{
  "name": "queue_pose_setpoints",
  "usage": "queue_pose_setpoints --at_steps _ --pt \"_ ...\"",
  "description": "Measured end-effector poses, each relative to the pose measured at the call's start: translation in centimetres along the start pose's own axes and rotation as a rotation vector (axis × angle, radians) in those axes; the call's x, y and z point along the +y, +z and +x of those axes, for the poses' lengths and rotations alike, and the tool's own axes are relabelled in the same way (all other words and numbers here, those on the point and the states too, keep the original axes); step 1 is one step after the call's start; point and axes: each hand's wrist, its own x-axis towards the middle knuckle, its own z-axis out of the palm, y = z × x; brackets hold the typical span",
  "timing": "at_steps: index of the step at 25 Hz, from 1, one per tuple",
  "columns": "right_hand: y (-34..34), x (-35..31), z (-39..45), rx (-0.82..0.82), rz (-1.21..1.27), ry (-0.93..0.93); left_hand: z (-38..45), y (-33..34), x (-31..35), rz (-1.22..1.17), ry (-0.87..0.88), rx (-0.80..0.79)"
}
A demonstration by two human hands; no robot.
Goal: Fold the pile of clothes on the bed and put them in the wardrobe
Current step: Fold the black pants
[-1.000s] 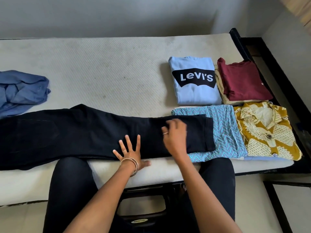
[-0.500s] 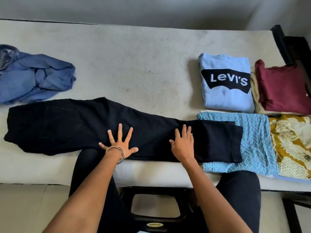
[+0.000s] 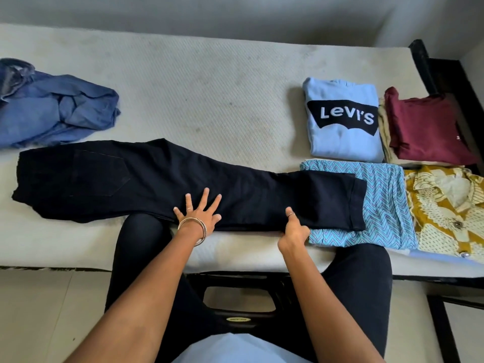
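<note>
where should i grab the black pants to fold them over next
Probably take the black pants at the hem end, which lies over the blue zigzag garment, coming from the right. The legs lie flat and stacked with that end free, so it can swing across to the waist. The left hand presses flat mid-leg as an anchor; the right hand already pinches the near edge.

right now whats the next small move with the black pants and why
Probably lift the leg end and fold it left toward the waist. The right hand already pinches the near edge of the black pants, the left hand presses flat mid-leg, and the hem overlaps the blue top.
</note>
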Motion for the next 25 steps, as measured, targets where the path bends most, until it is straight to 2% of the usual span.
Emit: queue_pose_setpoints --at_steps 3,6,8,11,15,16,17,18,19,20,21,22,23,24,25 --pt "0.5 -1.2 -1.0 -0.039 0.181 -0.071 -0.6 0.1 0.4 0.004 0.098 -0.054" --pt "2.5 -2.3 -4.3 -0.073 0.136 -0.396 -0.5 -0.5 0.1 -0.123 0.149 -0.070" --pt "4.5 -2.6 -7.4 -0.091 0.051 -0.600 -0.4 -2.2 -1.7 -0.455 0.150 -0.026" --pt "7.9 -2.2 -11.3 -0.144 -0.193 -0.930 -1.7 -7.2 -5.1 -1.108 0.068 0.079" --pt "16.7 3.4 -18.9 -0.274 -0.803 -1.591 -3.7 -13.6 -13.9 -1.776 -0.075 0.286" --pt "19.4 5.5 -20.4 -0.397 -0.972 -1.719 -4.1 -14.2 -16.6 -1.910 -0.084 0.325" --pt "21.9 7.6 -21.6 -0.611 -1.152 -1.776 -4.4 -14.4 -19.3 -2.029 -0.108 0.368" --pt "23.8 9.6 -22.2 -0.849 -1.403 -1.735 -4.6 -13.9 -21.6 -2.137 -0.145 0.405" --pt "25.1 11.4 -22.3 -1.042 -1.718 -1.582 -4.7 -13.0 -23.8 -2.223 -0.199 0.445" --pt "26.0 12.8 -22.0 -1.170 -1.970 -1.419 -4.7 -11.7 -25.6 -2.283 -0.260 0.471" --pt "26.3 13.7 -21.1 -1.244 -2.076 -1.317 -4.5 -10.2 -27.1 -2.318 -0.336 0.479" --pt "25.7 14.0 -19.7 -1.241 -2.053 -1.298 -4.2 -8.8 -27.7 -2.316 -0.408 0.477" --pt "24.7 13.7 -18.1 -1.158 -1.936 -1.339 -3.8 -7.8 -27.9 -2.281 -0.463 0.471" --pt "23.6 13.3 -16.5 -0.994 -1.767 -1.387 -3.2 -7.4 -28.1 -2.241 -0.502 0.465" --pt "22.6 12.6 -15.0 -0.762 -1.587 -1.384 -2.3 -7.4 -28.2 -2.197 -0.546 0.479"
